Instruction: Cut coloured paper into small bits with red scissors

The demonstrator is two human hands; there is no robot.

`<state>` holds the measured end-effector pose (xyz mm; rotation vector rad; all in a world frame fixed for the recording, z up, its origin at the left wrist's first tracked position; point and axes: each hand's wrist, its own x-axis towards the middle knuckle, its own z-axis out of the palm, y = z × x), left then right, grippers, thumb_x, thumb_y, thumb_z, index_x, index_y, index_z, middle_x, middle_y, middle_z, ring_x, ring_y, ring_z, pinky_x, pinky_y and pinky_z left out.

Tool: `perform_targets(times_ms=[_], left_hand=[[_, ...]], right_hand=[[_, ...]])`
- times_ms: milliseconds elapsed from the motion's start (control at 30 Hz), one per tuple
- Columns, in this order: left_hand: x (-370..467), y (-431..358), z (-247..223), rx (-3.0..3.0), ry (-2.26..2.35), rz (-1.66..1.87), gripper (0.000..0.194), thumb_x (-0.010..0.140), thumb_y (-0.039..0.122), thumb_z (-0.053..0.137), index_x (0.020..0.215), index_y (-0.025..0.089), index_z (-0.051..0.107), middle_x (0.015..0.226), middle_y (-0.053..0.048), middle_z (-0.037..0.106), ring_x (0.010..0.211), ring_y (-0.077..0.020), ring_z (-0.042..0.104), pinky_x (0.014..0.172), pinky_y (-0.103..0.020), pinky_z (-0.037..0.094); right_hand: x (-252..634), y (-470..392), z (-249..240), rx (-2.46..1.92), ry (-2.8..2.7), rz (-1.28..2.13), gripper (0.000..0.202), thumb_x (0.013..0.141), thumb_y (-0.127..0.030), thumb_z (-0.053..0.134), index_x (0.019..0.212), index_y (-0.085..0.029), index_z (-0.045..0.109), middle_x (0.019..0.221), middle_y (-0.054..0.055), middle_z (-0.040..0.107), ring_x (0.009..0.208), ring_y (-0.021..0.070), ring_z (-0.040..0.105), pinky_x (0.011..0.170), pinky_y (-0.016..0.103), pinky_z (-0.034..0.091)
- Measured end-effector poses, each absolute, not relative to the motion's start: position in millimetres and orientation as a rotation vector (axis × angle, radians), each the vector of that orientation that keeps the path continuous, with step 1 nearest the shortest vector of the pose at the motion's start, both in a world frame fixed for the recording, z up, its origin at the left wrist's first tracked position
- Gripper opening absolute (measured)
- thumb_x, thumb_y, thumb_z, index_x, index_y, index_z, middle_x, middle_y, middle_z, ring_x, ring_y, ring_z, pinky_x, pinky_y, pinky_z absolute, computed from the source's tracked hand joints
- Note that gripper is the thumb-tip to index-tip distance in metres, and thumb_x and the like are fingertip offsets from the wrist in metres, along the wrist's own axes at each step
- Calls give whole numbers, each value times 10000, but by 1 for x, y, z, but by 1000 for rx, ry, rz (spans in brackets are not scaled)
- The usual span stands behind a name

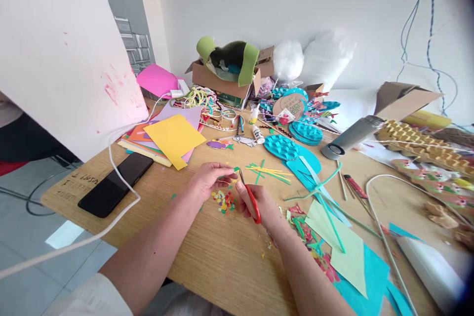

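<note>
My left hand (214,179) pinches a small piece of green paper (236,169) between thumb and fingertips. Red-handled scissors (254,203) sit in my right hand (258,202), their blades pointing up and left at the green piece. Just below both hands lies a small heap of cut paper bits (224,201) in red, yellow, green and white. Beyond my right hand, thin green and yellow paper strips (268,172) lie crossed on the wooden table (207,252).
A black phone (115,183) with a white cable over it and stacked coloured paper (176,138) lie left. Paper scraps (314,244), a light green sheet (344,247) and a metal flask (351,137) are right. An open cardboard box (222,79) stands at the back.
</note>
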<state>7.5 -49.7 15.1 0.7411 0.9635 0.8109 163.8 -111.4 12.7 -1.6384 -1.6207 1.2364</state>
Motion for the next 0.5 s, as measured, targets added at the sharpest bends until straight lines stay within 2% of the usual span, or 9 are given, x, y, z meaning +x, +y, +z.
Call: perform_targets(times_ms=[500], left_hand=[[23, -61, 9, 571, 901, 882, 217, 504, 186, 800, 677, 136, 678, 706, -47, 695, 666, -150, 645, 644, -260, 500]], right_hand=[[163, -111, 14, -1609, -1581, 1235, 623, 812, -716, 392, 535, -166, 487, 437, 9, 512, 351, 107, 457, 354, 199, 324]])
